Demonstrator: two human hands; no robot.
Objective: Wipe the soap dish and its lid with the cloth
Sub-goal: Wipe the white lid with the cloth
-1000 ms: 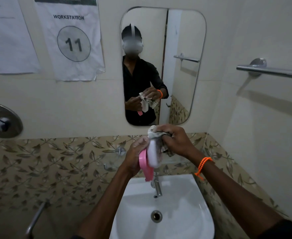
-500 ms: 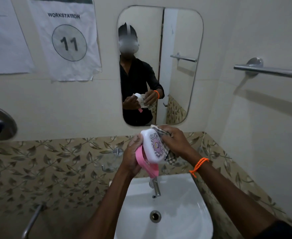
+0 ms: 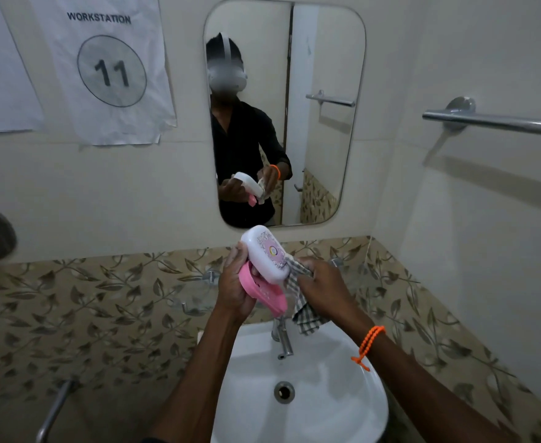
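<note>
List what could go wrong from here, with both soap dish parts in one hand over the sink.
1. The left hand pinches both the white lid and the pink dish; either could slip into the sink below.
2. The cloth, bunched in the right hand, touches only the lid's lower end, so most of the lid may go unwiped.
3. The cloth's loose end hangs near the tap and might snag.

My one feed is the head cam: wide-angle, looking forward and down, close over both hands above the sink (image 3: 298,420), wall mirror (image 3: 323,123) straight ahead.
</note>
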